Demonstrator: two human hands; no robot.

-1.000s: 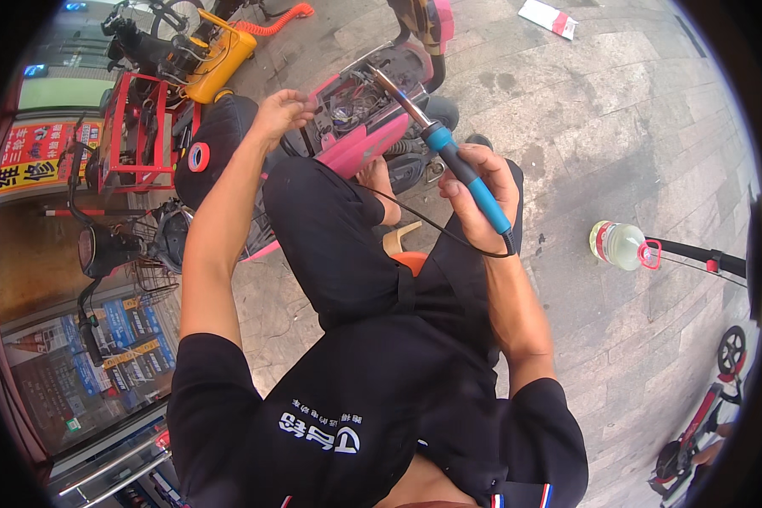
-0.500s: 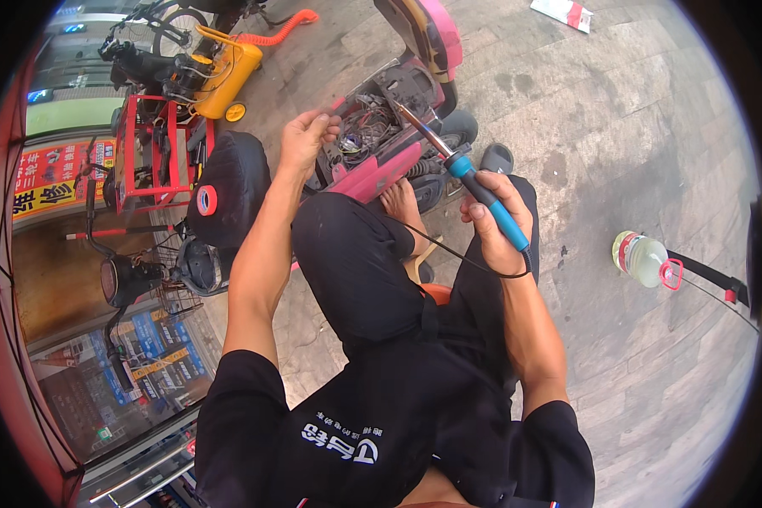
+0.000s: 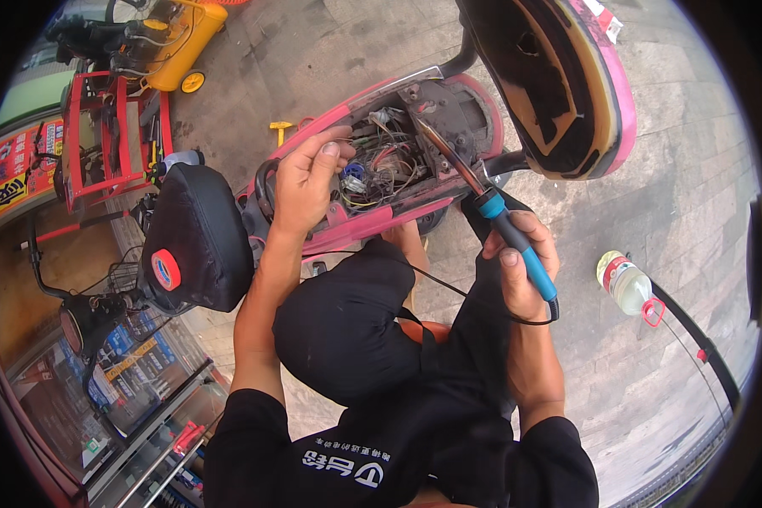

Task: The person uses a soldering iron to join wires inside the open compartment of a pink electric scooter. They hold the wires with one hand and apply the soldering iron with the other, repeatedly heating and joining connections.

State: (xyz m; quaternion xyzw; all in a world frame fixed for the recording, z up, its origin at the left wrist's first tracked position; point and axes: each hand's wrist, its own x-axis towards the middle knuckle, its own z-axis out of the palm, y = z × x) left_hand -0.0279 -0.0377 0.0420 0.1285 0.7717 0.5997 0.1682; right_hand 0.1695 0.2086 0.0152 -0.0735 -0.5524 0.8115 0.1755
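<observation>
My right hand (image 3: 525,267) grips a soldering iron (image 3: 525,250) with a teal and dark handle, its metal tip angled up-left over the open compartment of a pink scooter (image 3: 339,239). Tangled wires (image 3: 381,157) and a blue part (image 3: 352,176) lie inside it. My left hand (image 3: 313,173) is at the compartment's left side, thumb and fingertips drawn together; whether they hold anything is too small to tell. The iron's black cord loops below my right hand toward the left. The scooter's seat (image 3: 550,85) stands raised at the upper right, its underside showing.
A black cushion (image 3: 203,229) with a red tape roll (image 3: 166,267) sits at left, below a red rack (image 3: 110,178) and yellow air compressor (image 3: 178,59). A yellow tool (image 3: 281,129) lies beyond the scooter. A plastic jug (image 3: 625,284) and black pole (image 3: 698,356) are at right.
The scooter, raised seat and compartment appear larger and nearer as the view has shifted. My left hand and the iron in my right hand sit lower in the picture than a second ago.
</observation>
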